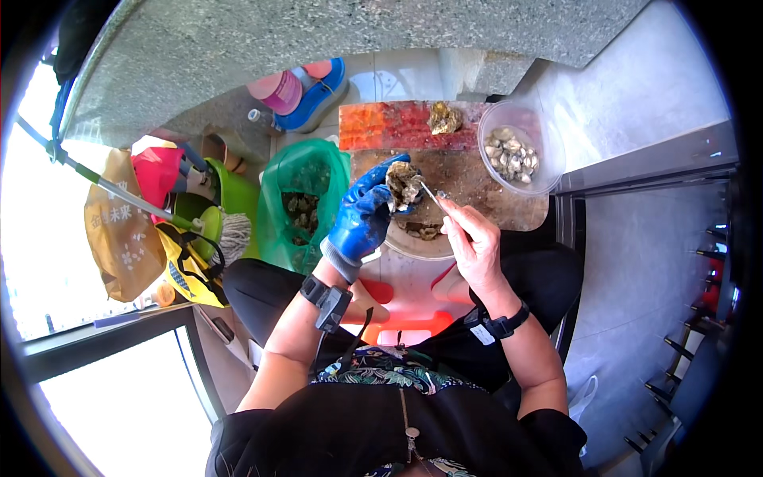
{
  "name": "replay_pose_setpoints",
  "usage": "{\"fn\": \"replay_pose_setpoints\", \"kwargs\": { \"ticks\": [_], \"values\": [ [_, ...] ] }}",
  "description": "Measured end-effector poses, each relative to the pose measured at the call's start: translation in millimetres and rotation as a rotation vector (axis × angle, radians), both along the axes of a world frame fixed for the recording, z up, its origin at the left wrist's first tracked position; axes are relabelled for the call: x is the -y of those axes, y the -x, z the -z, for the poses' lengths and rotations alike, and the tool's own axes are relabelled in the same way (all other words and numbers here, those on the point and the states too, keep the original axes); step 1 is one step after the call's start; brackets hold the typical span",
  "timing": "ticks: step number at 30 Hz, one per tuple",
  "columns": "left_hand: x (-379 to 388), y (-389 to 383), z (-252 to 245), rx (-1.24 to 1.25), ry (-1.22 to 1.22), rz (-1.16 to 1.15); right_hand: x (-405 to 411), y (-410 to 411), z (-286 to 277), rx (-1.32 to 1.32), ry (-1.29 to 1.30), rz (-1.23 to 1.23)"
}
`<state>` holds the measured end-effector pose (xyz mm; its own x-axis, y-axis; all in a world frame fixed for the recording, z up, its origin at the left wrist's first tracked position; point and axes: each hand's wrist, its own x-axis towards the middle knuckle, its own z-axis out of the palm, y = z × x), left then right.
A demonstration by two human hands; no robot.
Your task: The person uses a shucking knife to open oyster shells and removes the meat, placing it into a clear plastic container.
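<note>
My left hand [365, 214], in a blue rubber-coated glove, holds a rough oyster [404, 183] over the near left part of a worn board [477, 206]. In my bare right hand [474, 241] is a thin metal tool [431, 195], its tip at the oyster's right side. Another oyster or shell clump [444, 118] lies on the board's red far strip. A clear plastic tub [551, 173] holds shucked oyster meat [511, 156] at the board's right end. Below the board's near edge, a round pale basin [417, 250] contains shells [424, 231].
Left of the board, a green plastic bag [277, 220] holds oysters. Farther left are a mop [233, 235], a lime-green bucket [243, 194] and bags. A speckled stone counter [357, 27] overhangs the far side. My knees flank the basin.
</note>
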<state>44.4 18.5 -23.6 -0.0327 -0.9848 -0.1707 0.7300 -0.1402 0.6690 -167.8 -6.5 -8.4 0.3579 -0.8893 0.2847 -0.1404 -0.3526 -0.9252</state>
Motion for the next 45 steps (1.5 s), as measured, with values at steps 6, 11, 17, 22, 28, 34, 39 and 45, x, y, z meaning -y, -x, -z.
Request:
{"fn": "replay_pose_setpoints", "kwargs": {
  "ticks": [6, 11, 17, 22, 28, 34, 39, 45],
  "values": [
    [3, 2, -8, 0.471, 0.069, -0.111, 0, 1, -9, -0.098, -0.156, -0.055],
    [2, 1, -5, 0.862, 0.2, -0.138, 0, -2, -3, -0.215, -0.177, -0.11],
    [2, 18, -8, 0.616, 0.105, -0.06, -7, -7, 4, -0.275, 0.015, -0.01],
    [3, 34, 2, 0.674, -0.038, -0.194, -1, -4, 2, -0.424, 0.116, -0.066],
    [12, 23, 2, 0.681, -0.084, -0.05, 22, -2, 25, -0.307, 0.156, -0.129],
    [28, 3, 4, 0.572, -0.065, 0.091, 43, 0, 24, -0.361, 0.127, -0.249],
    [41, -3, 12, 0.476, -0.063, 0.094, 48, -8, 27, -0.329, 0.099, -0.184],
    [52, -2, -20, 0.327, -0.219, 0.128, 52, -2, 29, -0.302, -0.018, -0.043]
  ]
}}
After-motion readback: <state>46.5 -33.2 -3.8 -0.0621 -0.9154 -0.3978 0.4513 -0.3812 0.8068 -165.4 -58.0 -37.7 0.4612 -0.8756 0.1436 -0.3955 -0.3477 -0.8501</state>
